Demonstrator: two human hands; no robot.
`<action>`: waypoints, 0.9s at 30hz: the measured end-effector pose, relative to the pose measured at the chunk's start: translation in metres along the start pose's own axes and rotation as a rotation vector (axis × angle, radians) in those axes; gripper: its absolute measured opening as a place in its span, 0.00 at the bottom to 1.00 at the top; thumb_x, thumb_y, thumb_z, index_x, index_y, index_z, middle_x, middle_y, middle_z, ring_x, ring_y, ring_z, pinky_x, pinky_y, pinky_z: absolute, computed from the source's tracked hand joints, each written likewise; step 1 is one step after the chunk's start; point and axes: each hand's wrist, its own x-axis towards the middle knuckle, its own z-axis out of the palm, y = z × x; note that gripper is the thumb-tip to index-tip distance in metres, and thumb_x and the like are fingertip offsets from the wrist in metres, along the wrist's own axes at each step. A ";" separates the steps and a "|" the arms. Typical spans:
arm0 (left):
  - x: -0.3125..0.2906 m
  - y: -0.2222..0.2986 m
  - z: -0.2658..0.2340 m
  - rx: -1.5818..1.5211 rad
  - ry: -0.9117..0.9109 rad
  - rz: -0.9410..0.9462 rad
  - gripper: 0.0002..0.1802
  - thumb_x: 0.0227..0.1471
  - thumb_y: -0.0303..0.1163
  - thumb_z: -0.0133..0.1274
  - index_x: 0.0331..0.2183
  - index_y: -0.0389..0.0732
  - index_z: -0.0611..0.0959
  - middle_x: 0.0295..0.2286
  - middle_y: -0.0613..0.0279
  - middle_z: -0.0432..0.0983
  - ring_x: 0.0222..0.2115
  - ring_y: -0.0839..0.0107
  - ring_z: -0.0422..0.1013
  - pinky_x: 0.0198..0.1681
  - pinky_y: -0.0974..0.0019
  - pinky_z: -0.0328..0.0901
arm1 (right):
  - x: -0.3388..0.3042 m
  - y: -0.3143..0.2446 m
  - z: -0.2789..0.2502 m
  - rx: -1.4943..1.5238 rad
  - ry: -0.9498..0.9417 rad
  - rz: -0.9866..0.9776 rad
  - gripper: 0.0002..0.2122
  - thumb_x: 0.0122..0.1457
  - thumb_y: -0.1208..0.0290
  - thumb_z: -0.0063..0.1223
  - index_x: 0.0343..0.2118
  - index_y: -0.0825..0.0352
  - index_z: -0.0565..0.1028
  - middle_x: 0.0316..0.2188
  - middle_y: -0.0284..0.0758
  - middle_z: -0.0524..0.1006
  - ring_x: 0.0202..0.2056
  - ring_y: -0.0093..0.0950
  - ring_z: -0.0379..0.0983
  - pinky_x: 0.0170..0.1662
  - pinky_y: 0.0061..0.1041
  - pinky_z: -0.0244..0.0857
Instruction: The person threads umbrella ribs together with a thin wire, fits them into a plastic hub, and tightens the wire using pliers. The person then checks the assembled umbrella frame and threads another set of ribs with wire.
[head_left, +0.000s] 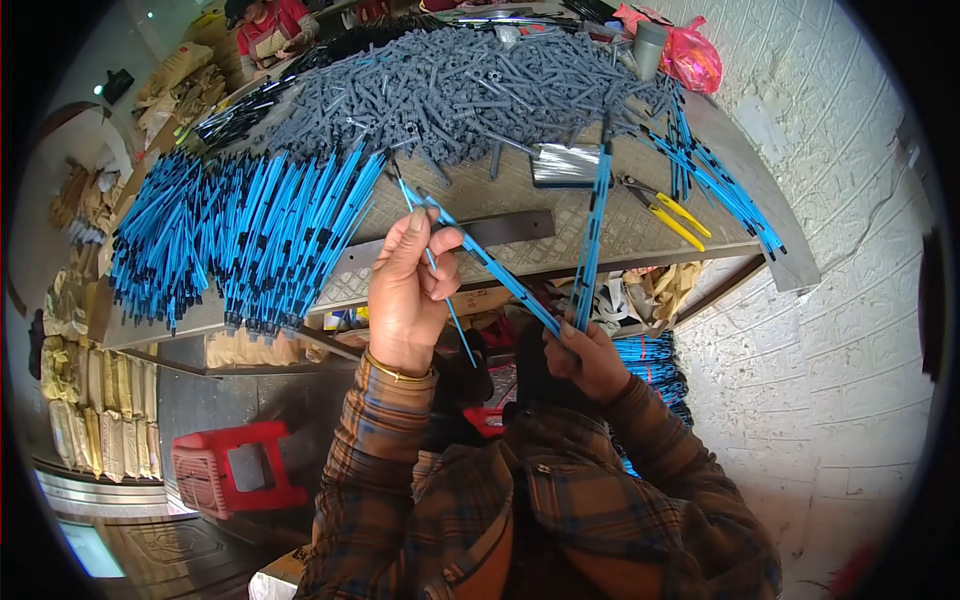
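Note:
My left hand [410,290] is raised over the table's front edge, its thumb and fingers pinched on a thin blue rod [461,335] that slants down past the palm. A thicker blue rod with black bands [500,275] stretches from beside my left fingertips to my right hand [592,362]. Closed near my lap, that hand grips the lower ends of several blue rods [593,225] standing up toward the table. To the left of my hands, a large spread of similar blue rods with black ends [290,230] lies along the table edge.
A big heap of grey tubes [440,95] covers the table's back. Yellow-handled pliers [665,212], a dark tray of thin silvery rods [572,165] and a dark metal strip [500,228] lie nearer. A red stool [285,465] stands lower left. Another person [275,30] works at far left.

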 end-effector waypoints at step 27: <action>-0.015 0.027 -0.015 0.302 -0.872 -0.071 0.12 0.55 0.32 0.44 0.36 0.34 0.76 0.28 0.46 0.75 0.28 0.58 0.71 0.36 0.56 0.64 | -0.012 -0.059 -0.057 -1.161 -0.142 -0.223 0.05 0.53 0.70 0.52 0.25 0.65 0.71 0.17 0.27 0.69 0.17 0.17 0.62 0.20 0.19 0.55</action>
